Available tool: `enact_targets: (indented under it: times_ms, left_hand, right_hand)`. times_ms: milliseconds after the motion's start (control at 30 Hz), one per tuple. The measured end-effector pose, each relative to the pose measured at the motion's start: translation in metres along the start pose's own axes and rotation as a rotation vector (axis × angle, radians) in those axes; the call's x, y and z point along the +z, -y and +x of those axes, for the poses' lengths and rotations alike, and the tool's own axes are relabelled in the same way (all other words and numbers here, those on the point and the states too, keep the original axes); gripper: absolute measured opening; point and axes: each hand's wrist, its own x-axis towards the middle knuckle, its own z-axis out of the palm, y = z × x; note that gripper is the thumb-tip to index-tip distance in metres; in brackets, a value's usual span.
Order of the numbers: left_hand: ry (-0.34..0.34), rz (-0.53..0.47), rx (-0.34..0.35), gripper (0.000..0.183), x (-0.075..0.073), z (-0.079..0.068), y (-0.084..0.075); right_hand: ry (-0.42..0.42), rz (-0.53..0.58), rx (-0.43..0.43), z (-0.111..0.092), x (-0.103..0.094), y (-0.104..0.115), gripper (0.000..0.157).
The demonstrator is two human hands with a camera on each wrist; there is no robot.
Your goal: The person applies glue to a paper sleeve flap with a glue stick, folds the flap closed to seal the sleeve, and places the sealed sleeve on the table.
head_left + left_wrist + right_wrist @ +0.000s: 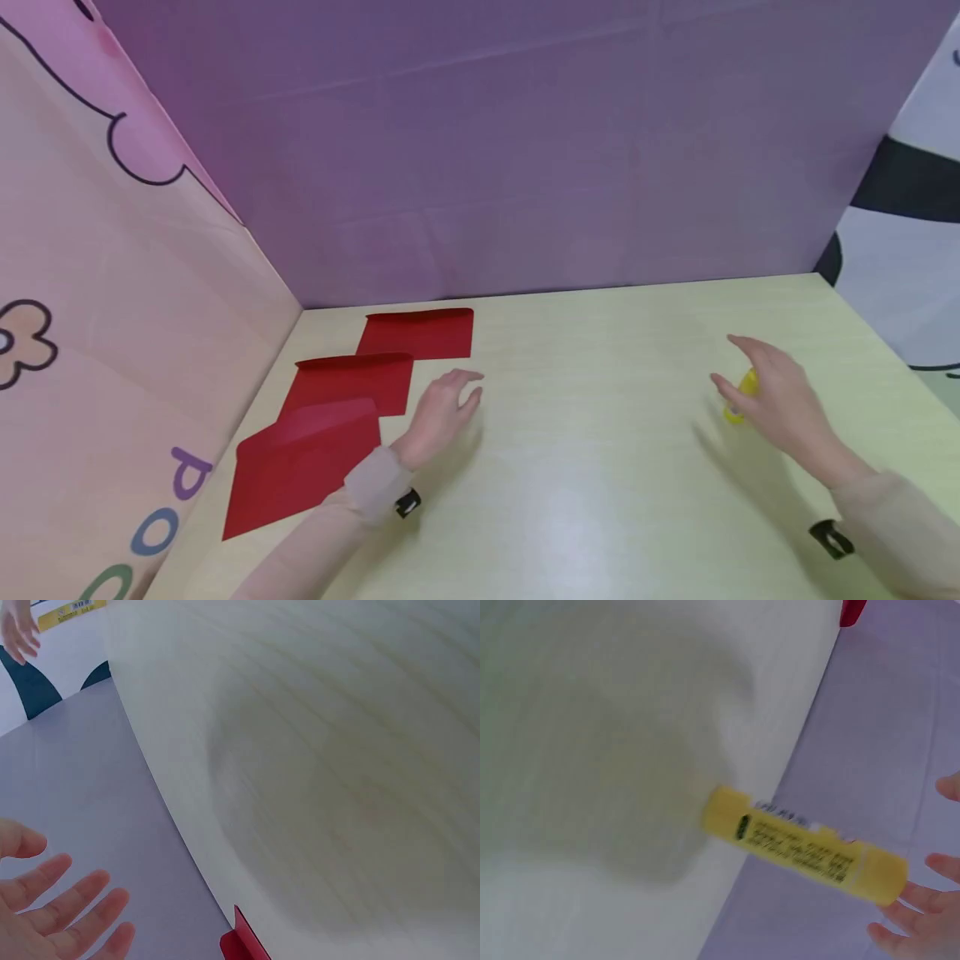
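A yellow glue stick (802,844) with printed text stands upright on the right part of the table. My right hand (780,400) is beside it, thumb and fingers spread apart near its top. In the right wrist view the fingertips (889,937) show just behind the upper end of the stick. My left hand (438,417) hovers over the table with loosely bent fingers and nothing in them. Left of it lie three red envelopes: a near one (307,467), a middle one (352,387) and a far one (420,335).
The pale wood-grain table (585,433) meets a purple back wall (525,167). A pink patterned panel (112,292) borders the left side, and a white panel with black shapes (907,267) the right. The near and middle envelopes overlap.
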Motion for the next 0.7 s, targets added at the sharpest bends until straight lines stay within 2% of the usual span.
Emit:
enact_targets:
  times_ms: [133, 267, 500, 700]
  left_hand:
    - [-0.011, -0.015, 0.000, 0.028, 0.000, -0.002, 0.002]
    - [-0.005, -0.024, -0.003, 0.027, -0.001, -0.003, 0.004]
    - [0.015, -0.048, -0.007, 0.027, -0.001, -0.009, 0.009]
    - [0.010, -0.048, 0.001, 0.027, -0.002, -0.012, 0.011]
  right_hand:
    - [0.093, 0.119, 0.195, -0.012, -0.006, -0.011, 0.067]
    - [0.142, 0.204, 0.311, -0.021, -0.007, -0.018, 0.078]
    - [0.259, 0.320, 0.430, -0.036, -0.002, -0.026, 0.088]
    - [0.313, 0.378, 0.457, -0.041, 0.000, -0.033, 0.079]
